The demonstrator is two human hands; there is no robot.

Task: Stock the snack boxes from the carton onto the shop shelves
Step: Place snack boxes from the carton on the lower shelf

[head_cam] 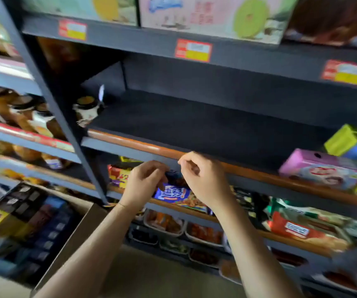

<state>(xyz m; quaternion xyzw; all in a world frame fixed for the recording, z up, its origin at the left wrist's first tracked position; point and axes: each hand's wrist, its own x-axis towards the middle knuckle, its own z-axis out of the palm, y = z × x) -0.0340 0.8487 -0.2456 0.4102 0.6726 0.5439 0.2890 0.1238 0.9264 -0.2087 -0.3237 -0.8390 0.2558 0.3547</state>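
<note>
The open cardboard carton (pixel 74 235) stands at the lower left, with several dark and blue snack boxes (pixel 44 224) packed upright inside it. Both hands are raised in front of the shelf unit, just below the orange front rail (pixel 130 139) of the bare dark middle shelf (pixel 194 123). Between them hangs a blue snack box (pixel 174 195) with a printed picture on its face. My left hand (pixel 144 181) grips its upper left part. The curled fingers of my right hand (pixel 201 179) hold its upper right part. The hands hide the top of the box.
A pink box (pixel 323 172) and a green box (pixel 345 140) lie at the right end of the middle shelf. A jar (pixel 86 109) stands at its left end. Large boxes fill the shelf above, and packets and trays crowd the shelves below. The image is blurred.
</note>
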